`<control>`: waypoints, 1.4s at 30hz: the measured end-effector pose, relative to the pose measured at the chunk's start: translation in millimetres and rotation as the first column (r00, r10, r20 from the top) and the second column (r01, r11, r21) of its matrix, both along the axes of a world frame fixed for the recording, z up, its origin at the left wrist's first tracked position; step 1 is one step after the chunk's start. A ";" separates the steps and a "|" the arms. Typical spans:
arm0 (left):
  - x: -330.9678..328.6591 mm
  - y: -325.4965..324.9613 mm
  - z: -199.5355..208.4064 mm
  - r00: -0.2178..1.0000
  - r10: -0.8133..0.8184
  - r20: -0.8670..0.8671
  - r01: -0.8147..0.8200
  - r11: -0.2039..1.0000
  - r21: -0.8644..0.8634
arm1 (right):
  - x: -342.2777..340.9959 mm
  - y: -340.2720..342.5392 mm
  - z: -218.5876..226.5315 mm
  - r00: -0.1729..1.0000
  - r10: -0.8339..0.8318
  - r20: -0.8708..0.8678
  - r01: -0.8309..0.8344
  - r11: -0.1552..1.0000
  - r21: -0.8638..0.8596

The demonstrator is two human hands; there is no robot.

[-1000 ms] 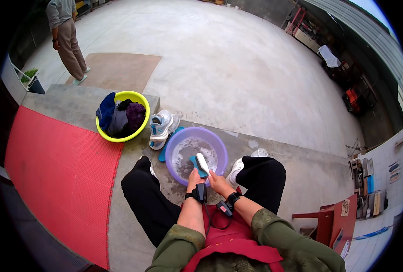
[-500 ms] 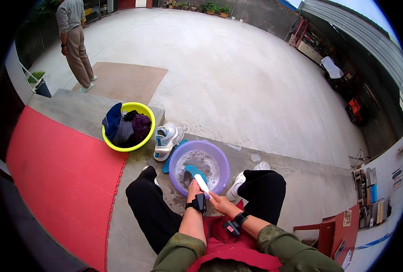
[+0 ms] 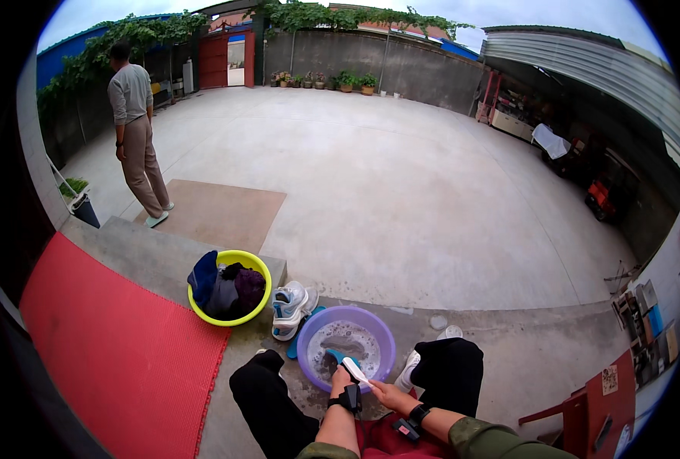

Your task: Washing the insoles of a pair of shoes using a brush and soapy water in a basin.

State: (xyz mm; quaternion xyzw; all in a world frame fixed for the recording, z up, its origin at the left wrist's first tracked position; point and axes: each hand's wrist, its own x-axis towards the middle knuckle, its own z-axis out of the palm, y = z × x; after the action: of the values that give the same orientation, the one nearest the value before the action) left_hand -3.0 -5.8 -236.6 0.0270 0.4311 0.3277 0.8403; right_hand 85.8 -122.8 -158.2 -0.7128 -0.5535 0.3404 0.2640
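Observation:
Over the purple basin [image 3: 389, 344] of sudsy water, my left hand [image 3: 342, 378] is closed on a blue sole-shaped piece [image 3: 335, 355], perhaps an insole or a slipper; its lower part is hidden by the hand. My right hand [image 3: 388, 395] grips a white brush [image 3: 356, 371] by its handle end, and the brush lies across the blue piece close to my left fingers. Its bristles cannot be seen. Against the basin's left side stand white sneakers [image 3: 288, 312] with blue trim, next to another blue thing [image 3: 294, 348] partly covered by them.
A yellow-green tub [image 3: 268, 268] of dark clothes [image 3: 233, 291] stands left of the sneakers. Red matting [image 3: 118, 336] covers the ground at left. Near my right foot are a small white container [image 3: 451, 332] and a round lid [image 3: 438, 322]. Another person [image 3: 135, 130] stands far left.
The view has tilted up, so the scene sits lower and more of the yard's far wall shows. The brush has shifted on the blue piece, which now appears lower in the basin.

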 end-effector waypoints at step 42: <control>17.1 8.6 -26.3 0.922 -0.156 -0.355 0.255 0.933 0.253 | -2.5 31.3 -33.4 0.996 -0.086 -0.032 0.087 0.995 0.049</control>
State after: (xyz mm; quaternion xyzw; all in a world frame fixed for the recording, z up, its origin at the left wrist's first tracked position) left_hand 14.1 2.8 -262.9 0.2515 0.5063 0.2880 0.7730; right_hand 83.2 -91.4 -191.6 -0.7240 -0.5266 0.3252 0.3047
